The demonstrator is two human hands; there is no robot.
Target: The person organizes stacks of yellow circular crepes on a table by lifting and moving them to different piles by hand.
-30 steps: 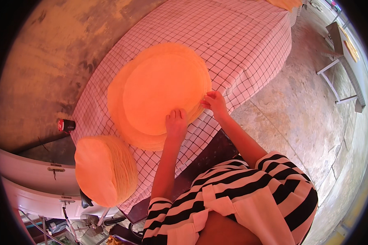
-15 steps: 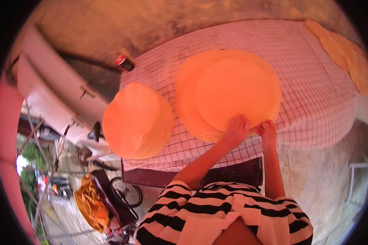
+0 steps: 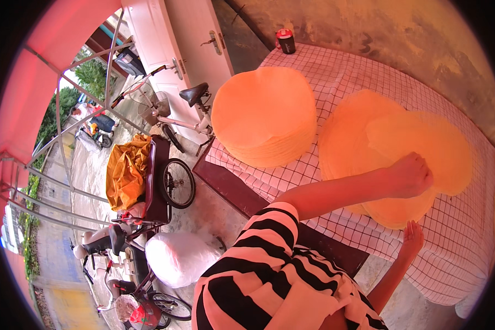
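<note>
Thin, round yellow-orange sheets lie in a wide stack (image 3: 341, 137) on a checked cloth. The top sheet (image 3: 445, 148) lies off-centre, reaching past the stack's right side. My left hand (image 3: 412, 175) is closed at this sheet's near edge, its fingertips mostly hidden. My right hand (image 3: 412, 239) is lower, at the near rim of the stack, with fingers stretched out and nothing visible in them. Left of the wide stack stands a taller, neater pile (image 3: 264, 118) of similar round sheets.
The checked cloth (image 3: 330, 71) covers a dark red table (image 3: 225, 187). A black cup with a red lid (image 3: 285, 41) stands at the far corner. On the left are a bicycle (image 3: 195, 96), a cart with an orange cover (image 3: 129, 170) and a white bag (image 3: 179, 258). A person rides farther off.
My view has swung left, bringing more of the yard into sight. The top sheet has shifted right across the stack with my left hand. My right hand's fingers have straightened.
</note>
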